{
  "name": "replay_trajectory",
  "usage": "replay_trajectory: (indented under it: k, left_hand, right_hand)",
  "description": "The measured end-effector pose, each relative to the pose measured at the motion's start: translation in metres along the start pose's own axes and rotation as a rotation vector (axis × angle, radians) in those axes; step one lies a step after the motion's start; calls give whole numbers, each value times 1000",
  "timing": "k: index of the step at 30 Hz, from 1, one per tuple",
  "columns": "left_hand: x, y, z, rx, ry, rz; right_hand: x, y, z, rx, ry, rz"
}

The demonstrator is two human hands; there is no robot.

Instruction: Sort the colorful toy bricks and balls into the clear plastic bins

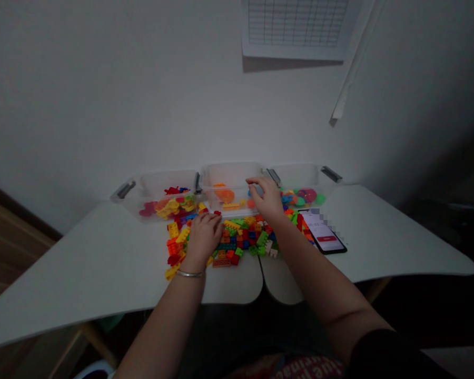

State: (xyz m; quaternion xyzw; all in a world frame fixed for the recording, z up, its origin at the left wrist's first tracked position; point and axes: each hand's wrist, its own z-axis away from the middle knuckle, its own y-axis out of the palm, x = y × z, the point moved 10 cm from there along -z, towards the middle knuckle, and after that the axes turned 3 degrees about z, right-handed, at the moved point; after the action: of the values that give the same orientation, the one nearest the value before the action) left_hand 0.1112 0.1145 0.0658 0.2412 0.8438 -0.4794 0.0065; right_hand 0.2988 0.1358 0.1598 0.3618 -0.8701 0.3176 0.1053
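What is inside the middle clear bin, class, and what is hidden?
The middle clear bin holds a round orange piece and a yellow brick; the right hand covers its right end, hiding anything there.

a plain white wall (102, 95) fills the dim view, with a gridded white chart (296, 26) at its top and a pale strip (345, 68) slanting down on the right. a white table (63, 284) on wooden legs (97, 342) meets it, brown wood panelling (8, 247) beyond the table's left edge.
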Motion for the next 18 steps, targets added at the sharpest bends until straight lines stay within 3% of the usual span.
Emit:
replay_trajectory:
  k: [5, 10, 18]
  left_hand:
    - [3, -9, -2, -63, 12, 172]
    - [-6, -12, 0, -61, 110, 300]
    - [-30, -18, 5, -64, 207, 270]
  right_hand:
    - [25, 28, 37, 121, -43, -95]
    - [33, 62, 74, 298, -93, -84]
    - [23, 69, 80, 289, -50, -187]
